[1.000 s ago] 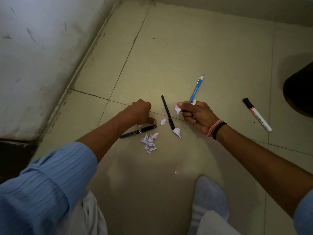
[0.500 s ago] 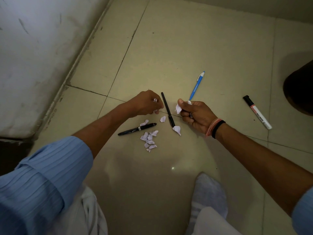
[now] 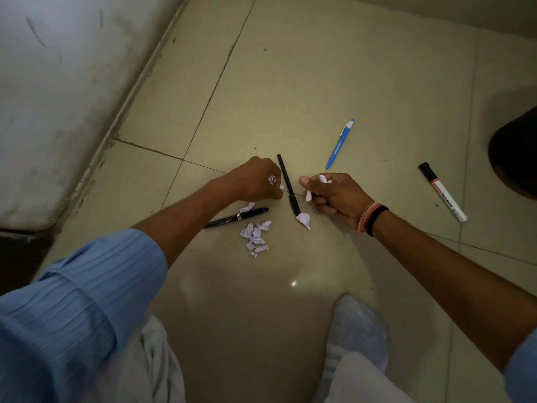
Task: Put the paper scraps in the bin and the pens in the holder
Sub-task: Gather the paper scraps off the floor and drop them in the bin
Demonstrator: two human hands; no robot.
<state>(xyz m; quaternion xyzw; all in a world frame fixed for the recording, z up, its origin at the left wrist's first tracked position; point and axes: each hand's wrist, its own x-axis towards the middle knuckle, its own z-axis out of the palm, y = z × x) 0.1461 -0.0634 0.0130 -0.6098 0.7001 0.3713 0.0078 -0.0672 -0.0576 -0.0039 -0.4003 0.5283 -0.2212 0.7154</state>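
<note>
My left hand [image 3: 255,180] is closed around small white paper scraps, just left of a thin black pen [image 3: 288,184] lying on the floor. My right hand [image 3: 334,196] is closed on more white scraps, right of that pen. A single scrap [image 3: 303,220] lies at the pen's near end. A cluster of scraps [image 3: 256,237] sits below a black pen with a silver band [image 3: 236,218]. A blue pen [image 3: 339,144] lies farther away, and a whiteboard marker [image 3: 443,191] lies to the right.
The floor is beige tile [image 3: 319,68]. A white wall [image 3: 58,82] runs along the left. A dark round object [image 3: 515,152] is cut off at the right edge. My socked foot [image 3: 356,330] rests near the bottom centre.
My left hand has lifted from the banded pen and moved up towards the thin black pen, now with scraps in it. The loose scrap beside that pen is gone. My right hand stayed closed on its scraps.
</note>
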